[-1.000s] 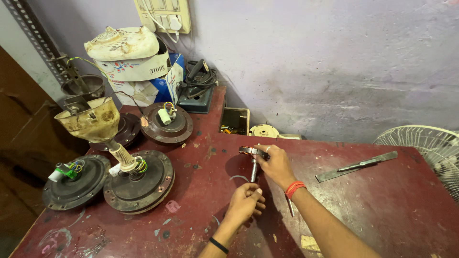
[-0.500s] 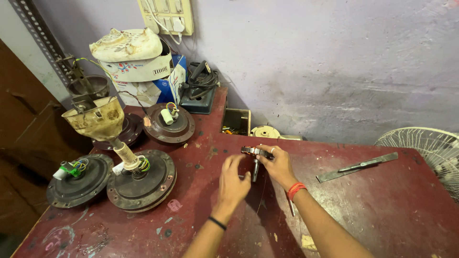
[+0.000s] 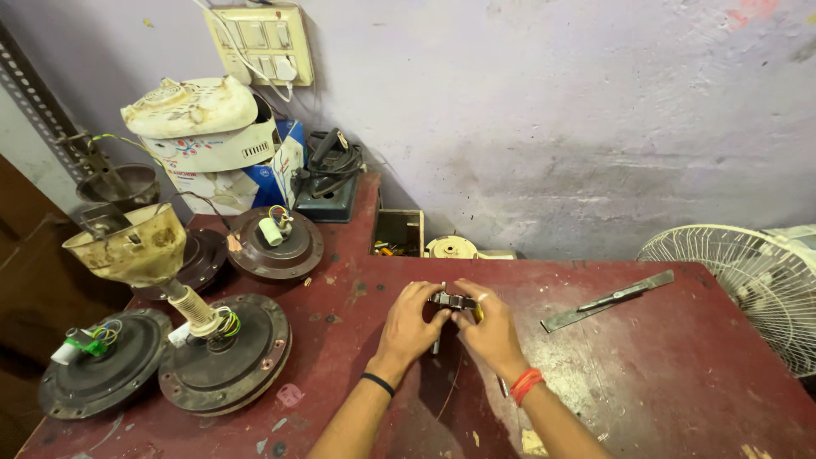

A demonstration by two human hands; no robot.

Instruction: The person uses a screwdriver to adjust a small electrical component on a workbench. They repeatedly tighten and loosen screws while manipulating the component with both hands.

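The workshop corner has a stained lilac wall with a switch board [image 3: 259,42] mounted high on it, and a worn red table [image 3: 680,374] carries the work. At the left of the table lie three dark round fan motor housings: one with a cream capacitor and coloured leads [image 3: 274,242], one with a ribbed shaft and a dirty yellowed canopy cup [image 3: 223,348], and one with green-tipped wiring [image 3: 102,361]. Behind them stand a stack of white appliance covers on boxes [image 3: 200,127] and a dark device with cables [image 3: 331,183]. A flat metal bar [image 3: 608,299] lies well apart to the right, and a white wire fan guard [image 3: 748,289] shows beyond the table's right edge.

At centre, both hands meet over the table. The left hand [image 3: 410,327] and the right hand [image 3: 491,333] each close a finger-and-thumb grip on a small dark metal fitting [image 3: 452,300] on top of a thin upright metal shaft [image 3: 436,344], whose lower end appears to rest on the table. Whether the fitting is loose or tight on the shaft cannot be told.

Status, as a judgement: the motor housings lie apart with wiring exposed and no hand on them; the small shaft assembly is the item under work, and it is in mid-handling, not set down as finished.
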